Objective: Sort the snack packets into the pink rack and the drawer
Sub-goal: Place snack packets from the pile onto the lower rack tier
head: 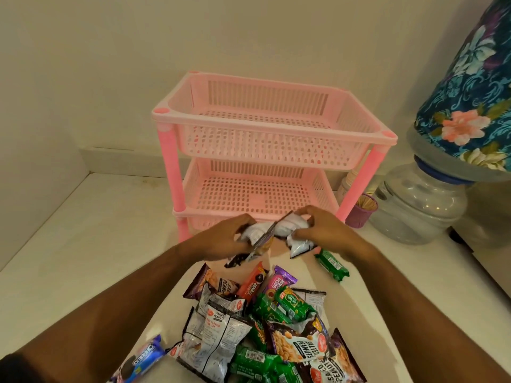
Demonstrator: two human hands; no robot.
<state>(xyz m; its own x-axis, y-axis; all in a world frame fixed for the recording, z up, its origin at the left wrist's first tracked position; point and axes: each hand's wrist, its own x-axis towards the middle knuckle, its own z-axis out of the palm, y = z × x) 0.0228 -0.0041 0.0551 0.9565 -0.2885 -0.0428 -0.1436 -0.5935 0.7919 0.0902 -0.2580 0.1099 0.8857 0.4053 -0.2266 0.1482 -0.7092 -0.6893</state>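
Two-tier pink slotted plastic rack (273,128) stands on the pale bench (69,258) against the wall, long side facing the camera; both tiers show bare slotted floors.

Just in front of the lower tier, both hands are raised over the bench. Left hand (221,239) has fingers curled round a crumpled silver-and-dark peanut packet (255,237); a flap of it hangs down toward the pile. Right hand (322,229) grips a second crumpled silver-white packet (293,233), thumb below, fingers over the top. The two packets meet between the hands; together their long axis runs roughly left to right, parallel to the rack front. Motion blur hides the print.

A green biscuit packet (331,265) lies alone on the bench just beside the right wrist, long axis slanting from far-left to near-right.

Nearer the camera, a loose pile of snack packets (262,327): salted peanuts, green packs, a red biscuit pack, a purple one, pointing every way. A blue Oreo packet (143,357) lies at the pile's left edge, slanted.

Right of the rack: small purple cup of toothpicks (360,212), clear water bottle (420,205) under a blue floral cloth cover (470,92).
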